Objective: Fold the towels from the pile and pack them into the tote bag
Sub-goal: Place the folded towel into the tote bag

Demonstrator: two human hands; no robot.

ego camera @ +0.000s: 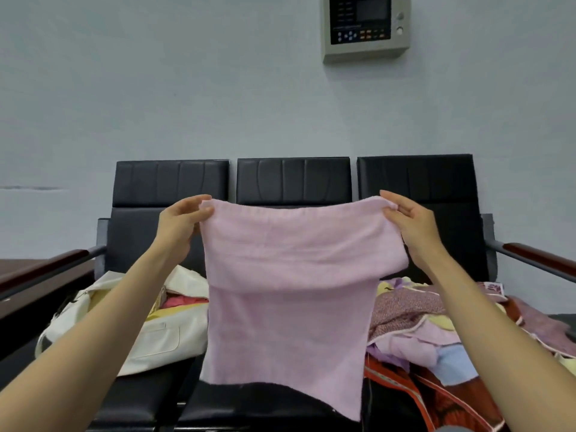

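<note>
A pale pink towel (pixel 290 294) hangs doubled over in the air in front of the bench, with one layer draped shorter than the other. My left hand (pixel 182 219) pinches its top left corner. My right hand (pixel 408 218) pinches the top right corner. A cream tote bag (pixel 162 335) lies on the left seat with its mouth open and pink and yellow cloth showing inside. The pile of towels (pixel 433 328), patterned and multicoloured, covers the right seat.
A black three-seat bench (pixel 293 179) stands against a pale wall, with wooden armrests (pixel 542 258) at both ends. A control panel (pixel 366 26) hangs on the wall above. A dark cloth (pixel 280 397) lies on the middle seat under the towel.
</note>
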